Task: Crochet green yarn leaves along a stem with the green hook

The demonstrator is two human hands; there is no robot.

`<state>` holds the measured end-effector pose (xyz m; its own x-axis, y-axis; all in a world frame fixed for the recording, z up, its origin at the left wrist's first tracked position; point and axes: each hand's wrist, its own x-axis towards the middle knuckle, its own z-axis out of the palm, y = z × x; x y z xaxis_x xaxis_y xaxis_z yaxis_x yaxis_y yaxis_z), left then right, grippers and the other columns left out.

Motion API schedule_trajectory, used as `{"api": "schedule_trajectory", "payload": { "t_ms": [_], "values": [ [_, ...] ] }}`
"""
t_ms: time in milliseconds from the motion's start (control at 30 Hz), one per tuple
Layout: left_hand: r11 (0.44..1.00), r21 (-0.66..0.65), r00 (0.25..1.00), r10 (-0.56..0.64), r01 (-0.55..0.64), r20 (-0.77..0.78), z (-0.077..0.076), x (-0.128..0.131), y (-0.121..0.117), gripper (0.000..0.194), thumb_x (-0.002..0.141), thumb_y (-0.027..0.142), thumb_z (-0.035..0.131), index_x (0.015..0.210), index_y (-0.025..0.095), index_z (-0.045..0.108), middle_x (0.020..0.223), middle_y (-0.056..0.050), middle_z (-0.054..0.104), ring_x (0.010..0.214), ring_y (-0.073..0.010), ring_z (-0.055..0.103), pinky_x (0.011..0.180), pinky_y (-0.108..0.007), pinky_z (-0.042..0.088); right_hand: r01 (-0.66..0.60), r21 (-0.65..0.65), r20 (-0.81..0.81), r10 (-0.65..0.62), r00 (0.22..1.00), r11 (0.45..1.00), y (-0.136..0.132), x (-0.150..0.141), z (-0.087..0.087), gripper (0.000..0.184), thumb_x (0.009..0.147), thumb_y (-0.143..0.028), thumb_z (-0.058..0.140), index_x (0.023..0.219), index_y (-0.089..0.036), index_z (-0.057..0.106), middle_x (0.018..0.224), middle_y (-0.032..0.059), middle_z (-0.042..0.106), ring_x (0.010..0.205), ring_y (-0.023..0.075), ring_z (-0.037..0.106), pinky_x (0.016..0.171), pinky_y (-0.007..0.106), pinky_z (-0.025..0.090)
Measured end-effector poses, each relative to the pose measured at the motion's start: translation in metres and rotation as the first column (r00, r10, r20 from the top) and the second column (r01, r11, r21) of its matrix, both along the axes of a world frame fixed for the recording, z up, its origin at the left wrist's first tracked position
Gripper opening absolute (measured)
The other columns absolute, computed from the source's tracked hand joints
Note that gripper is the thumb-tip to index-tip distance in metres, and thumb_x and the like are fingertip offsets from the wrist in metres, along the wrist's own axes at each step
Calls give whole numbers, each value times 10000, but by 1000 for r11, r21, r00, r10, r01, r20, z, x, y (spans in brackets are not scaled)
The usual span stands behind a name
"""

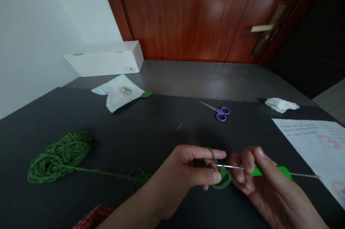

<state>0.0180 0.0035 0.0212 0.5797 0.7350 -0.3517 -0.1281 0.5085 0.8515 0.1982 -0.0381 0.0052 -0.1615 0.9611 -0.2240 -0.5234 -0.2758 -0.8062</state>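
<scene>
My left hand (188,171) pinches a small round green crochet piece (223,178) between thumb and fingers, with green yarn looped over the forefinger. My right hand (258,182) is closed on a crochet hook with a green handle (269,170); its metal tip points left into the piece. A strand runs left from the piece across the dark table (134,135) to a loose pile of green yarn (60,157).
Purple-handled scissors (219,111) lie beyond the hands. A plastic pouch (118,92) and a white box (107,58) sit at the back left. A crumpled tissue (281,104) and a printed sheet (318,146) lie at the right. A wooden door (205,13) stands behind.
</scene>
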Motion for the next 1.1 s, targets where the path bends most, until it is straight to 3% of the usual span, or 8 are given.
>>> {"api": "schedule_trajectory", "payload": {
  "t_ms": [233, 633, 833, 1100],
  "values": [
    [999, -8, 998, 54, -54, 34, 1, 2, 0, 327, 699, 134, 746, 1015, 216, 744, 679, 45, 586, 572, -58, 463, 570, -217, 352, 17, 13, 16, -17, 1000, 1000, 2, 2, -2, 352, 906, -447, 523, 698, -208, 677, 680, 24, 619, 623, 128, 528, 612, 227, 502],
    [999, 10, 1000, 30, -30, -1, 3, 0, 1, 318, 716, 132, 730, 1023, 209, 738, 717, 42, 600, 590, -58, 465, 551, -203, 352, 48, -6, 86, -48, 995, 999, 6, 13, -1, 367, 872, -453, 556, 612, -207, 638, 580, 6, 552, 532, 124, 479, 514, 245, 448],
    [1000, -5, 999, 31, -31, 9, 4, 0, 0, 306, 706, 113, 724, 996, 210, 749, 718, 37, 603, 593, -57, 464, 543, -199, 344, 78, 33, 142, -81, 986, 996, 8, 14, 0, 377, 870, -448, 546, 593, -210, 640, 560, 18, 557, 516, 135, 472, 499, 256, 438],
    [1000, -5, 1000, 25, -25, 15, 3, 0, 0, 293, 700, 112, 721, 977, 203, 756, 721, 34, 602, 600, -58, 470, 532, -183, 349, 27, 120, 227, -54, 972, 992, 4, 21, 0, 423, 930, -408, 449, 628, -213, 672, 599, 21, 603, 545, 137, 482, 525, 248, 438]
  ]
}}
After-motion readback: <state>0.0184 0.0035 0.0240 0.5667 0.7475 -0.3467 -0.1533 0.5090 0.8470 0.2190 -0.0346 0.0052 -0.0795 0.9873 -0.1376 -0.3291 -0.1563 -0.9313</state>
